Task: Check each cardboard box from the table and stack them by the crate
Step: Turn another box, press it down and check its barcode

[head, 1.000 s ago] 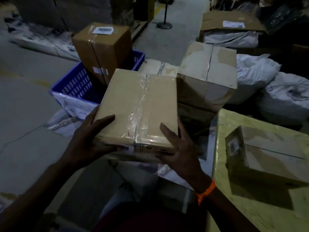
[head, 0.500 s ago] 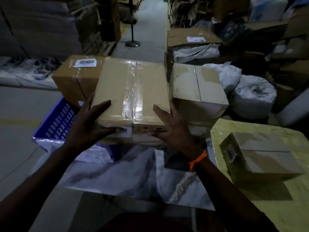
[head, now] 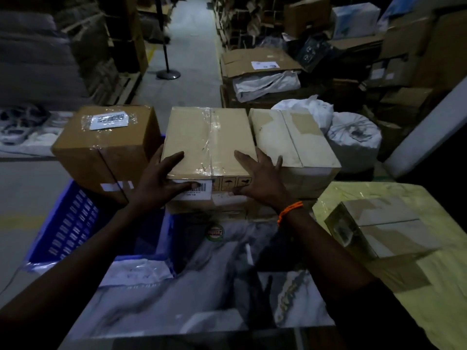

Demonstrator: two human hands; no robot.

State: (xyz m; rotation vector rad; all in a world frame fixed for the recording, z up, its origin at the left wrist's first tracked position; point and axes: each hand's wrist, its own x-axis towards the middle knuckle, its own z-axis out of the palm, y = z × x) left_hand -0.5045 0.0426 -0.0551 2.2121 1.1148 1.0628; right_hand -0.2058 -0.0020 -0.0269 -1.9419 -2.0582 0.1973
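Observation:
A flat taped cardboard box [head: 207,140] lies on top of another box in the stack beside the blue crate [head: 68,223]. My left hand [head: 161,180] grips its near left corner, thumb on top. At its near right corner my right hand [head: 257,178], an orange band on its wrist, grips the box the same way. A taller brown box [head: 106,147] with a white label stands in the crate at the left. A pale box [head: 293,145] sits against the held box's right side. One more cardboard box [head: 381,228] rests on the yellow table [head: 429,294].
Grey plastic sacks [head: 177,286] lie on the floor under my arms. White tied bags [head: 353,137] sit right of the stack. Behind them are open cartons [head: 260,69] and shelves. A pole stand [head: 168,72] stands in the aisle.
Both hands carried the flat box forward and down onto the stack between the brown and pale boxes. The view tilted up toward the aisle.

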